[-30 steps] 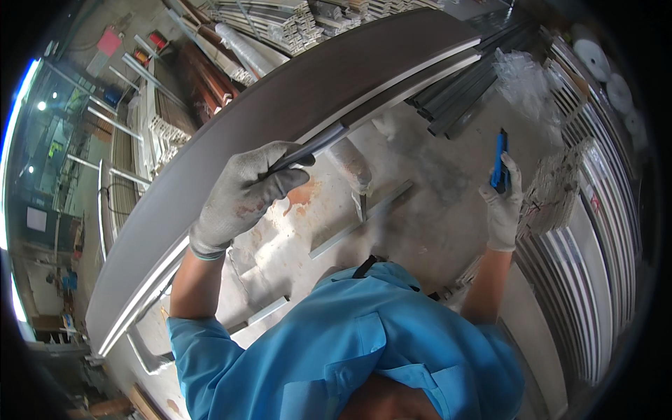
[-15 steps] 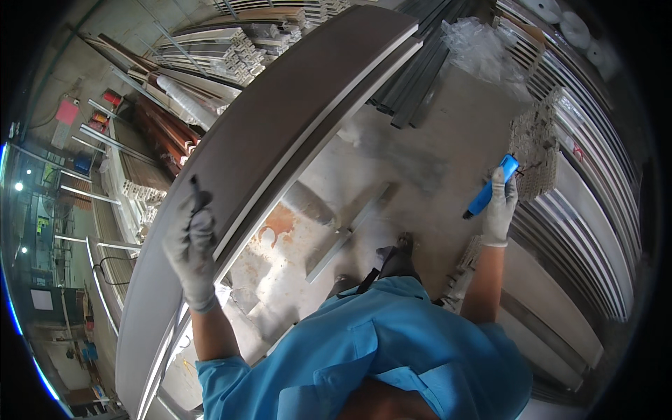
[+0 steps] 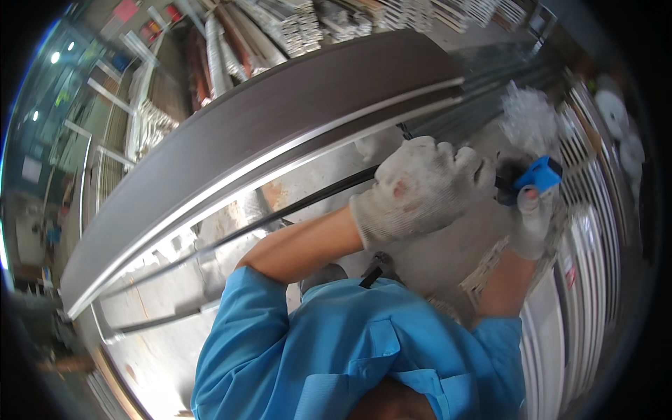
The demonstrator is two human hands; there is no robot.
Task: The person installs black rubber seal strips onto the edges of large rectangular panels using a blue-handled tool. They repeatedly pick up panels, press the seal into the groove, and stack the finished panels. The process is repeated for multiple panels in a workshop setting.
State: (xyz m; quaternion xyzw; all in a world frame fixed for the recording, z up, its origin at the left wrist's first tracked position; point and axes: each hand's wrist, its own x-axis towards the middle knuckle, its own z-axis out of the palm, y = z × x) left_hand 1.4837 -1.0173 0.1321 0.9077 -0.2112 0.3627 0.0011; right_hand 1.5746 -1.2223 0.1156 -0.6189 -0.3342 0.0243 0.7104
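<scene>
My left hand [image 3: 427, 185], in a pale, stained knit glove, is closed in front of my body. A black cord or hose [image 3: 315, 196] runs from it to the lower left, and a dark tip sticks out above its knuckles. My right hand [image 3: 533, 222], also gloved, grips a blue handheld tool [image 3: 539, 175], whose exact kind I cannot tell. Between the left fingers and the tool is a blurred dark part [image 3: 509, 180]; whether they touch is unclear. Beyond my left arm lies a long brown panel [image 3: 280, 105] with pale edge strips.
Stacked pale profiles [image 3: 301, 28] stand behind the panel. Clear crumpled plastic wrap [image 3: 530, 119] lies at the far right, above more stacked long strips [image 3: 591, 280]. Dark bars [image 3: 500, 77] rest on the floor past the panel's end.
My left hand has moved right, from over the panel to near the blue tool, with the black cord now trailing from it. The tool has turned in my right hand. The view has rotated.
</scene>
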